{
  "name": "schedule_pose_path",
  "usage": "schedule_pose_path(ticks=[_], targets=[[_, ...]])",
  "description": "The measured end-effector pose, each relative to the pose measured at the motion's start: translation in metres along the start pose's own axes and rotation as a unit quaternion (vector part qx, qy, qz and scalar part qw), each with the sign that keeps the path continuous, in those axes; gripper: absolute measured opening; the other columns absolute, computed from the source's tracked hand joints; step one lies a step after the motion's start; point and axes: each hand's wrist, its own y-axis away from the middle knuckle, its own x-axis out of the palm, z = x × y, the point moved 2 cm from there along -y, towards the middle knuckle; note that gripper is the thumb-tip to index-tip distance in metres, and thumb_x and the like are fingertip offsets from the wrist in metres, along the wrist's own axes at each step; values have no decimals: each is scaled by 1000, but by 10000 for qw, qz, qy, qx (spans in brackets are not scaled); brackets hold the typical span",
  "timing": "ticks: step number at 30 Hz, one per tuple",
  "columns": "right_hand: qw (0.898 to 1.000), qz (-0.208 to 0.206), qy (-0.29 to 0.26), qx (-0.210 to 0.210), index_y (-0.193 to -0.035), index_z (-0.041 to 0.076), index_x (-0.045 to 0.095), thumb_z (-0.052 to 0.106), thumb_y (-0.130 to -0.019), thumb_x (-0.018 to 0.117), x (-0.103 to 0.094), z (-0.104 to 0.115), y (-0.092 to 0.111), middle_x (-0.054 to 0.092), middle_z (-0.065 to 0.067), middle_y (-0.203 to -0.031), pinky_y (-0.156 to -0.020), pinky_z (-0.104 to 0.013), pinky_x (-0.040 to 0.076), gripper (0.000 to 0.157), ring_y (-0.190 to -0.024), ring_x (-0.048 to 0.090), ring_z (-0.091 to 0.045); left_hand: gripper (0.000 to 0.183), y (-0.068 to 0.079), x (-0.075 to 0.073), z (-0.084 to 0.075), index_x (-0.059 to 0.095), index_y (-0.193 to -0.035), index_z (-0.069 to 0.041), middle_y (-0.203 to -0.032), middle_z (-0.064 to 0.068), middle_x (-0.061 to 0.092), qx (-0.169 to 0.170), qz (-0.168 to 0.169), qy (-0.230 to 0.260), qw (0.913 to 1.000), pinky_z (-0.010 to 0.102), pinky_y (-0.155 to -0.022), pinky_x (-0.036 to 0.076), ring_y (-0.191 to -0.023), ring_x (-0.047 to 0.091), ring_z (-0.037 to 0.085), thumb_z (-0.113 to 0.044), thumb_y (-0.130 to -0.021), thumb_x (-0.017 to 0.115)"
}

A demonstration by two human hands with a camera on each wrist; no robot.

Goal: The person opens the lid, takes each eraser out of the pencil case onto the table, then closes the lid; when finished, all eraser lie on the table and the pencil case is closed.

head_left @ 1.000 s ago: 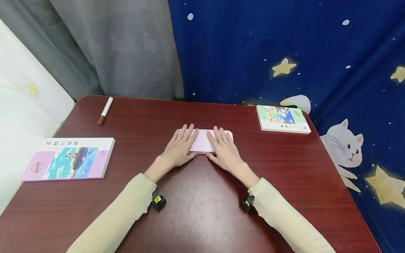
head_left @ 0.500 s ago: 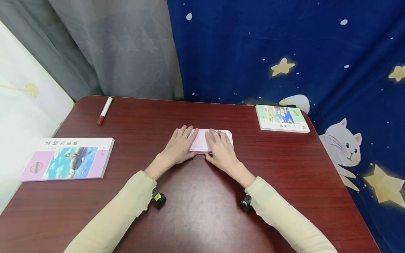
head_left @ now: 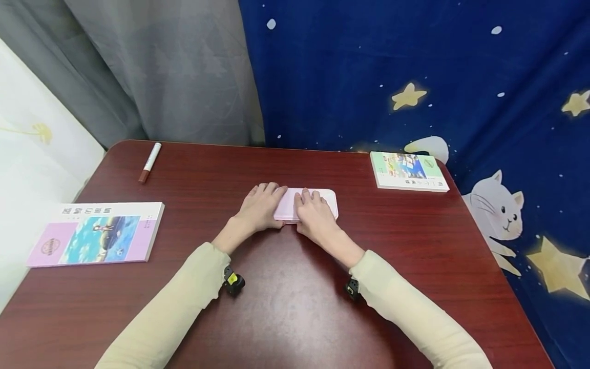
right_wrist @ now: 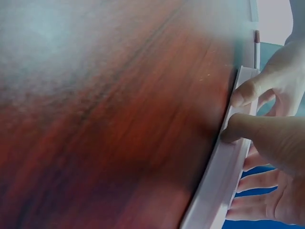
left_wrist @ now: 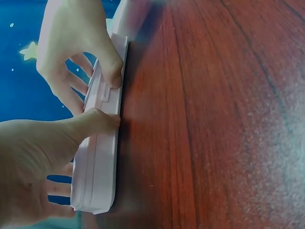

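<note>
Case (head_left: 286, 206) lies partly under left hand (head_left: 258, 209) and right hand (head_left: 317, 217), both gripping it.

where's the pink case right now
In the head view, the pink case lies centrally on the table, gripped by the left hand and right hand; the green book lies farther back to its right.

From above and well back, the head camera faces forward and down over the tabletop (head_left: 286, 287) to the starry curtain (head_left: 332, 61) at upper right. Both wrist cameras look from low and close, turned sideways, sharing the front of the pink case (head_left: 287, 205), left hand (head_left: 258, 208) and right hand (head_left: 317, 215): left in the left-wrist frame, lower right in the right-wrist one.
</note>
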Motion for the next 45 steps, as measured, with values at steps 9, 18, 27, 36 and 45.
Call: schedule_pose_path(ticks=[9, 18, 27, 36, 45], targets=[[9963, -3, 851, 83, -126, -10, 57, 24, -69, 84, -1, 16, -2, 58, -30, -121, -74, -42, 57, 72, -104, 59, -41, 86, -6, -3, -3, 49, -132, -7, -119, 15, 51, -128, 223, 50, 9997, 48, -89, 46, -108, 48, 33, -37, -61, 88], [9934, 31, 1127, 189, -123, -13, 58, 17, -78, 79, 0, 21, -2, 59, -32, -118, -76, -43, 57, 58, -106, 61, -42, 87, -8, -5, -7, 49, -132, -6, -118, 16, 52, -116, 200, -2, 9997, 48, -86, 47, -109, 49, 33, -36, -61, 89], [9847, -322, 1689, 282, -118, -10, 64, 4, -92, 53, 3, 26, -1, 64, -28, -111, -70, -40, 59, 31, -98, 66, -38, 85, -8, -3, -9, 47, -134, -6, -120, 15, 51, -134, 257, -23, 9996, 51, -91, 44, -111, 48, 33, -39, -65, 86], [9893, -292, 1430, -18, -118, -9, 64, 17, -79, 76, -3, 17, 1, 64, -28, -111, -68, -35, 59, 48, -98, 65, -36, 91, -10, -5, -8, 46, -136, -7, -122, 15, 51, -168, 341, 24, 9993, 51, -94, 42, -114, 47, 33, -38, -63, 88], [9953, -659, -210, -672, -122, 2, 63, 28, -80, 77, 4, -16, 15, 61, -19, -123, -84, -43, 54, 51, -111, 58, -33, 93, -2, -3, 1, 46, -140, -7, -127, 15, 50, -100, 293, 276, 9991, 51, -101, 38, -118, 45, 33, -40, -65, 88]])
